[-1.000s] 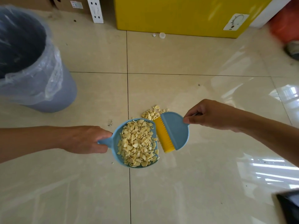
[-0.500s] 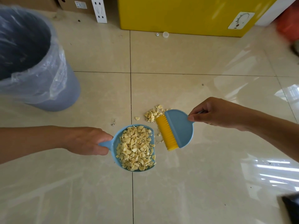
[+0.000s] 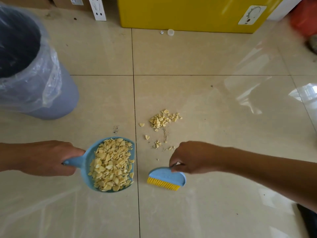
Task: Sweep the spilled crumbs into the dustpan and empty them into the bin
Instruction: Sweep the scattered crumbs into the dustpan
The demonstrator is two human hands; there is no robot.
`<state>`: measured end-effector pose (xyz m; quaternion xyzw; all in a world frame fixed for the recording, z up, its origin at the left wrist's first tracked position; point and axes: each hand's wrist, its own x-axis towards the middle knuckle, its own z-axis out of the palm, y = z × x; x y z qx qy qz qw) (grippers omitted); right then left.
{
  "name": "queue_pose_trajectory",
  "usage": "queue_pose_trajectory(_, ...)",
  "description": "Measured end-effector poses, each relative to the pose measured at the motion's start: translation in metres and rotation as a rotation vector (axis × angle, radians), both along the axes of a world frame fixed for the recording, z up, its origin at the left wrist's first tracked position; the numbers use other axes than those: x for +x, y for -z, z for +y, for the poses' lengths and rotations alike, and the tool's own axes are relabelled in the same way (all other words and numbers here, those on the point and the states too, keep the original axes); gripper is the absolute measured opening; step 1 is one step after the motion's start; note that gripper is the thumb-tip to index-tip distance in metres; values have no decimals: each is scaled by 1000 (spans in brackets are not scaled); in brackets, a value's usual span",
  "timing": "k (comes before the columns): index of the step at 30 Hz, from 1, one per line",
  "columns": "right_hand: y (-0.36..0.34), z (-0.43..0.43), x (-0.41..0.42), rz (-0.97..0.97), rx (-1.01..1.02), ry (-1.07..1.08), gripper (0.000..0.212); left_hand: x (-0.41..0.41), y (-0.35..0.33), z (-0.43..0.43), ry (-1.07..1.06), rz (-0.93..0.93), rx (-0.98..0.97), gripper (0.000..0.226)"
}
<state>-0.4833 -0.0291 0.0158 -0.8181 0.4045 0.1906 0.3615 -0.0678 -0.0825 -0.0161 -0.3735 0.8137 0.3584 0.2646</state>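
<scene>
My left hand (image 3: 46, 158) grips the handle of a blue dustpan (image 3: 85, 160) heaped with yellow crumbs (image 3: 112, 164). My right hand (image 3: 193, 157) holds a small blue brush (image 3: 167, 176) by its handle, its yellow bristles pointing toward me, just right of the dustpan. A smaller pile of crumbs (image 3: 162, 120) lies on the tiled floor beyond the brush, with a few scattered bits nearer my right hand. The grey bin (image 3: 56, 100), lined with a clear plastic bag, stands at the far left.
A yellow box (image 3: 188, 12) stands at the back, with a small clear cap (image 3: 170, 32) in front of it. Cardboard and a white panel (image 3: 97, 8) sit at the back left. Something red (image 3: 303, 21) is at the far right.
Both hands have drawn back toward me. The dustpan has pulled away from the pile, and the brush has swung round from beside the crumbs so its bristles face me.
</scene>
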Motion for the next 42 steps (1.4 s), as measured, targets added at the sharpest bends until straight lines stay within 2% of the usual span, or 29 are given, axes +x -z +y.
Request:
queue_pose_trajectory(3, 15, -7, 27, 57, -16, -27, 29, 7, 3, 6, 31, -58, -1, 18)
queue_pose_trajectory(9, 13, -83, 29, 126, -215, 44, 23, 9, 4, 9, 51, -61, 4, 37)
queue_pose_trajectory(15, -7, -117, 16, 166, -118, 146, 22, 12, -3, 8, 1, -34, 1, 37)
queue_pose_trajectory(18, -11, -125, 17, 72, -23, 310, 20, 13, -6, 6, -44, -29, -5, 26)
queue_pose_trajectory(20, 2, -119, 24, -50, 49, 500, 19, 9, -8, 5, -55, -53, -11, 26)
queue_pose_trajectory(22, 19, -110, 32, -79, 58, 593, 19, 3, -10, 6, -60, -55, -32, 24)
queue_pose_trajectory(27, 33, -103, 16, -10, 14, 671, 35, -14, -10, 9, -110, -41, -30, 26)
queue_pose_trajectory(30, 27, -104, -2, -11, 38, 704, 25, -21, -8, 11, -199, -16, 21, 28)
queue_pose_trajectory(33, 14, -101, -11, -93, 90, 774, 21, -28, -5, 12, -266, 21, 61, 31)
queue_pose_trajectory(37, -11, -97, -5, -128, -38, 719, 19, -35, -6, 10, -285, 39, 79, 28)
queue_pose_trajectory(42, -47, -95, 5, -190, 70, 657, 24, -52, -26, 5, -342, 238, -37, 27)
